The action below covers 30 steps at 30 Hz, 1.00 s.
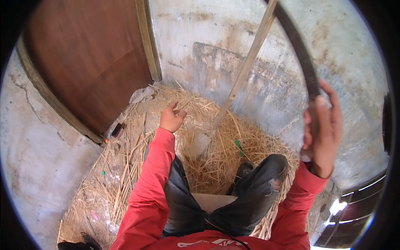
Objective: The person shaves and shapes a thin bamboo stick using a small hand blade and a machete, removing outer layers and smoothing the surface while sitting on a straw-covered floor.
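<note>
My right hand (pixel 325 129) is raised at the right with its fingers round the handle of a machete (pixel 296 46). Its long dark blade curves up and leftward past the top edge of the view. A long pale split bamboo strip (pixel 246 68) stands tilted, its lower end near the floor and its upper part by the blade; I cannot tell whether the two touch. No hand is on the visible part of the strip. My left hand (pixel 172 118) hovers over the shavings left of the strip, fingers apart and holding nothing.
Straw-like shavings (pixel 216 171) cover the floor around my bent legs. A pale rounded block (pixel 196 146) sits by the strip's foot. Longer strips (pixel 132 152) lie at the left. A brown door (pixel 91 62) and a stained wall (pixel 258 96) close off the far side.
</note>
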Available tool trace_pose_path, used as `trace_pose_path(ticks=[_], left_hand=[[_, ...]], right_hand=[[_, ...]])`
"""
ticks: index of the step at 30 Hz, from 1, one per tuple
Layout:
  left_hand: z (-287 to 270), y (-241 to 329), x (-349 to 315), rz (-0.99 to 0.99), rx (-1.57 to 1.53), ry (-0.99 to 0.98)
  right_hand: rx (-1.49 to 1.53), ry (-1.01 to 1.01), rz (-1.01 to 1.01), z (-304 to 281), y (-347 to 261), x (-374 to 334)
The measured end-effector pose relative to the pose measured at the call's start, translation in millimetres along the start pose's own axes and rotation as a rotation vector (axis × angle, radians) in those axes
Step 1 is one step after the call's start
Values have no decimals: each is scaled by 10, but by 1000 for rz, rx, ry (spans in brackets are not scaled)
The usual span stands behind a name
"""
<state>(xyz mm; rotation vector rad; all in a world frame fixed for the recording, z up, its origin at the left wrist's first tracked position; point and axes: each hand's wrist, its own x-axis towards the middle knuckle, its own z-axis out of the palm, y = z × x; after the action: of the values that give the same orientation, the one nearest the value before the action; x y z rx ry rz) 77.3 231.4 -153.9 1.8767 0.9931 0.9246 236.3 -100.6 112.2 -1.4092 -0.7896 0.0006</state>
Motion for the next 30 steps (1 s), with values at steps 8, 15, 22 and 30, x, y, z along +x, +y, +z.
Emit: trace_pose_path(ticks=[8, 15, 22, 30], left_hand=[[139, 167, 24, 34, -153, 79], [-100, 225, -93, 17, -111, 70], [-179, 100, -113, 36, -190, 125], [-152, 76, -114, 61, -153, 114]], right_hand=[[-422, -325, -146, 348, 1511, -217], [-110, -144, 108, 395, 672, 160], [-338, -167, -230, 317, 536, 132], [-243, -320, 109, 541, 1837, -90]])
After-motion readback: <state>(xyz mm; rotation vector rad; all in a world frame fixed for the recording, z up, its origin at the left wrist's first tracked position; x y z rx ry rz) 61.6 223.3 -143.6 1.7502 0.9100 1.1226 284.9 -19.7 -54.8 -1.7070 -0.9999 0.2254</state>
